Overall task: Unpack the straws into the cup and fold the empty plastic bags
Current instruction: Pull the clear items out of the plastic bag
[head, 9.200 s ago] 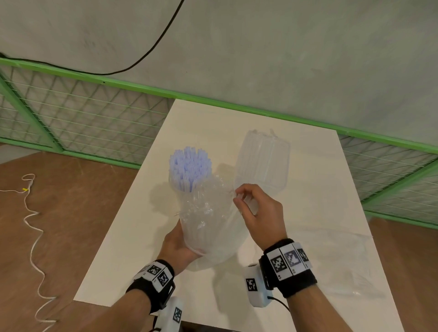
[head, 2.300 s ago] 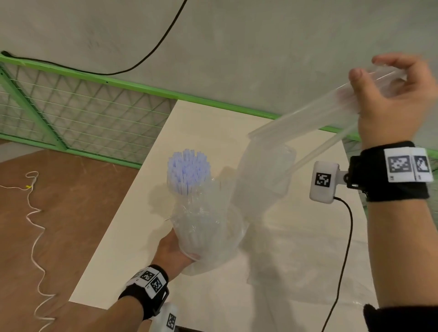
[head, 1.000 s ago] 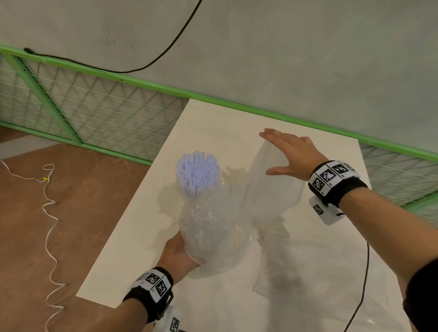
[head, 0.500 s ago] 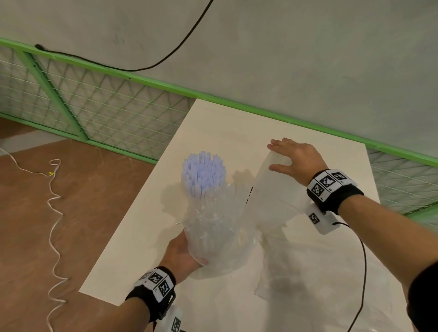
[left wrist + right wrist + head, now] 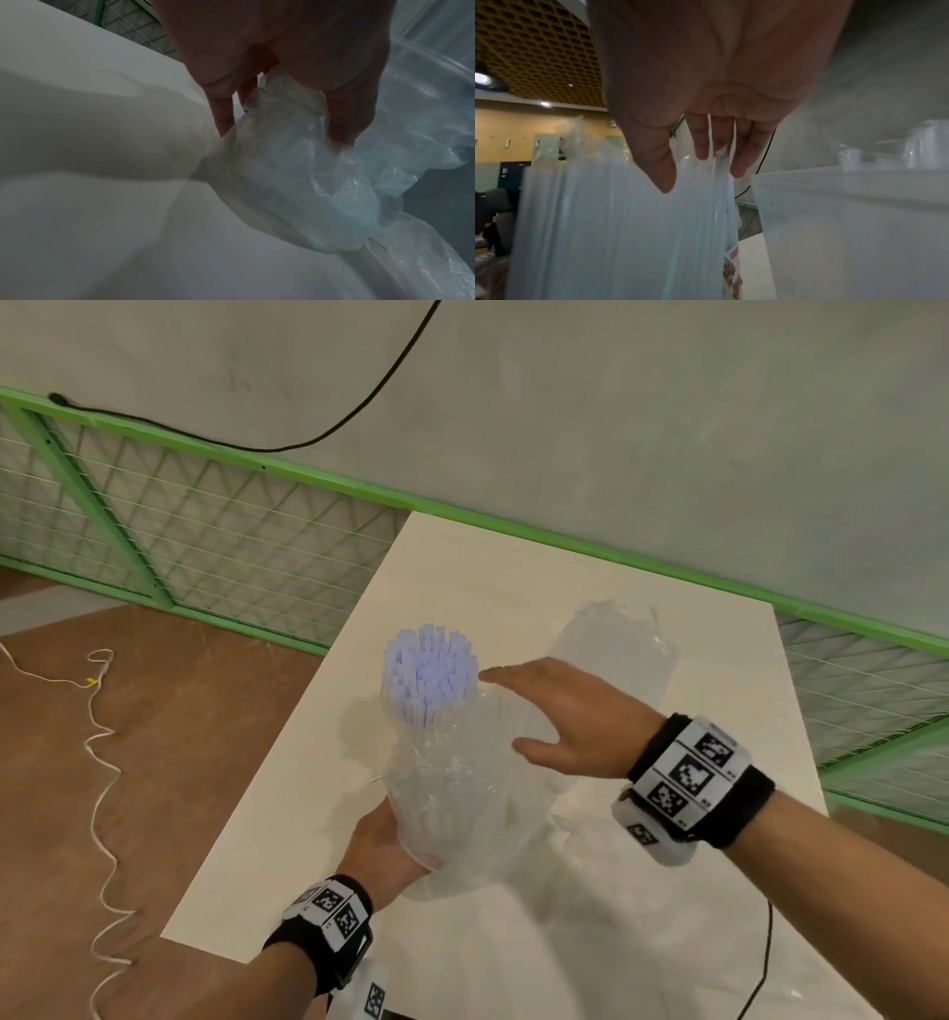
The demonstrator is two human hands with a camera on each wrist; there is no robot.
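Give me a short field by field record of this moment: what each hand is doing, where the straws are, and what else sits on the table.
left hand: grips the base of the crinkled clear plastic bag of straws, held upright
right hand: open, fingers straight, reaching toward the pale blue straw tips
straws: packed upright in the held bag, tips sticking out the top
second clear straw bundle: stands behind the right hand
loose clear plastic bag: lies on the white table, right side

Straws (image 5: 430, 671) pale lavender-blue; bag (image 5: 452, 793) clear (crinkly glints); table (image 5: 287, 819) cream; fence (image 5: 154, 516) green.
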